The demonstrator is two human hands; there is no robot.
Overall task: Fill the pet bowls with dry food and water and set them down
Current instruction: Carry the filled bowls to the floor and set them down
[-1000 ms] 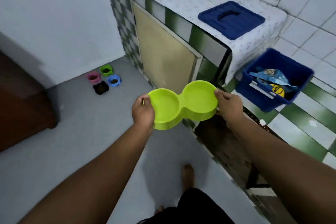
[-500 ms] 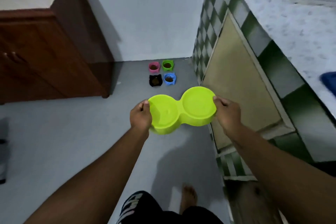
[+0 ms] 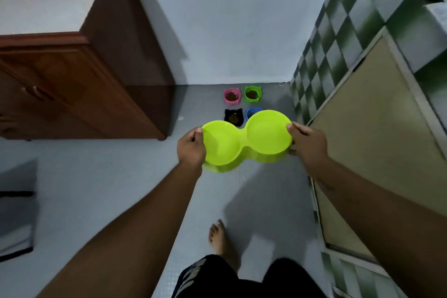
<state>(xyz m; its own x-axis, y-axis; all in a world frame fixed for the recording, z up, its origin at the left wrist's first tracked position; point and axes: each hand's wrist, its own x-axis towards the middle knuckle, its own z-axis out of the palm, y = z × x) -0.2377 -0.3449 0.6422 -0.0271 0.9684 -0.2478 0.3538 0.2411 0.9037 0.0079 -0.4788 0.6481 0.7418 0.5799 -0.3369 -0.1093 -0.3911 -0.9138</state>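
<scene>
Holding a double pet bowl above the floor

Head view: a lime-green plastic 2-well pet bowl (image 3: 244, 143) is held in the air over the grey floor (image 3: 108, 189). The left hand (image 3: 191, 149) grips its left rim, thumb on top; the right hand (image 3: 307, 144) grips the right rim likewise. Beyond, near the white wall, 4 small bowls sit in a square: pink bowl (image 3: 232, 97), green bowl (image 3: 253, 94), black bowl (image 3: 233, 117) and blue bowl (image 3: 251, 112), the last partly hidden. A brown wooden cabinet (image 3: 84, 84) stands left.
</scene>
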